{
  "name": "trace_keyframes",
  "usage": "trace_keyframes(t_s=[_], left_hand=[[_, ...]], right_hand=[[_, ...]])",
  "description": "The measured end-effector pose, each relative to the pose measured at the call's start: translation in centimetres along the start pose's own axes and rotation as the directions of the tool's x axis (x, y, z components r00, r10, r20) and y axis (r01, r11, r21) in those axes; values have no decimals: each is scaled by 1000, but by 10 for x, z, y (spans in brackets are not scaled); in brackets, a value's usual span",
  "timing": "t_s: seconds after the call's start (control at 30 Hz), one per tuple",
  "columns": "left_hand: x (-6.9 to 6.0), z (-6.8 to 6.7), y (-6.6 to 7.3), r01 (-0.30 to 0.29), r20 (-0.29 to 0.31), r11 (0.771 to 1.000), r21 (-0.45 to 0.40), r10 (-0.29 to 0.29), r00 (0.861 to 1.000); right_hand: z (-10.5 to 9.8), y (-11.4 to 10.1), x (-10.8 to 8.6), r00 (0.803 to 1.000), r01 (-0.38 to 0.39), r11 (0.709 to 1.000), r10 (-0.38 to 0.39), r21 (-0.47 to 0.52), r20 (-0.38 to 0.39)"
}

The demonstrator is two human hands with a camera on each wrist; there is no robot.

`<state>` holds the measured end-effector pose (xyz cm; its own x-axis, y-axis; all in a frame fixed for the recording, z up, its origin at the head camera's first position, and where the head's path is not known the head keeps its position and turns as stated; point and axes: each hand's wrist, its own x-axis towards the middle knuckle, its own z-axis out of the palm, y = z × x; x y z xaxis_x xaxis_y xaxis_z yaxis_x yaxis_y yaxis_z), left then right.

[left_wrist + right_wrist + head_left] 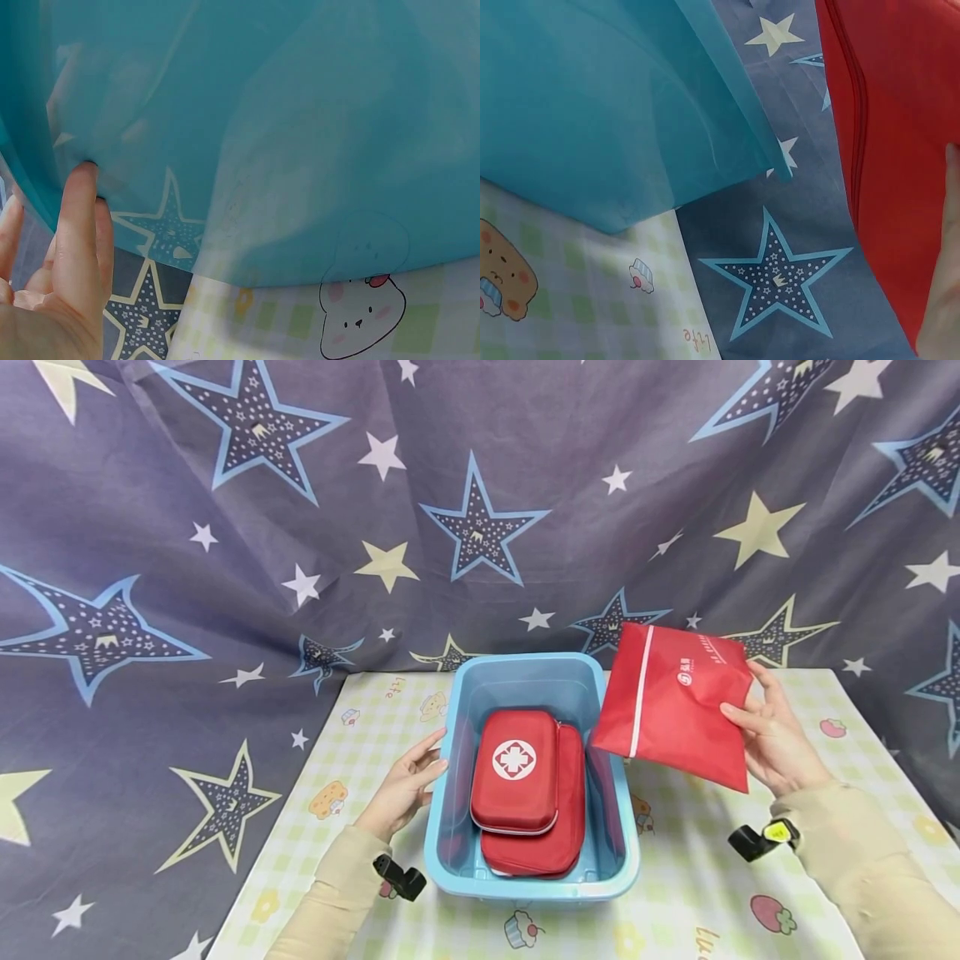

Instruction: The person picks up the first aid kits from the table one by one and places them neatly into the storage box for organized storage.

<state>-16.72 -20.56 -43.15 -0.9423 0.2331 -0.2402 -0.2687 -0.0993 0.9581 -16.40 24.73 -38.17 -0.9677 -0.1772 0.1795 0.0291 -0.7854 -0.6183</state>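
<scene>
A light blue plastic bin [531, 890] stands on the table. Inside it a red hard first-aid case [517, 802] with a white cross emblem lies on top of another red zippered case [573, 793]. My left hand [405, 787] touches the outside of the bin's left wall; in the left wrist view its fingers [77, 225] are extended against the blue plastic. Above and beyond the bin's right rim, my right hand [776, 735] pinches a flat red pouch [675, 718] with a white stripe and white print by its right edge. Part of the pouch overhangs the rim.
A pale checked tablecloth [315, 852] with cartoon prints covers the table. Behind it hangs a dark starry curtain [480, 435]. Black wrist cameras [401, 877] sit on both sleeves.
</scene>
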Motion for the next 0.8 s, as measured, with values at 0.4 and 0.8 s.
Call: trace_keyframes(t_s=[0.4,0.8], left_hand=[[0,-1,0,2,1,1000,2,-2,1000],[0,0,0,7,0,1000,4,-7,1000]], right_hand=[[13,6,5,1000,-15,1000,15,-7,7],[21,14,8,1000,-16,999,17,-35,25]])
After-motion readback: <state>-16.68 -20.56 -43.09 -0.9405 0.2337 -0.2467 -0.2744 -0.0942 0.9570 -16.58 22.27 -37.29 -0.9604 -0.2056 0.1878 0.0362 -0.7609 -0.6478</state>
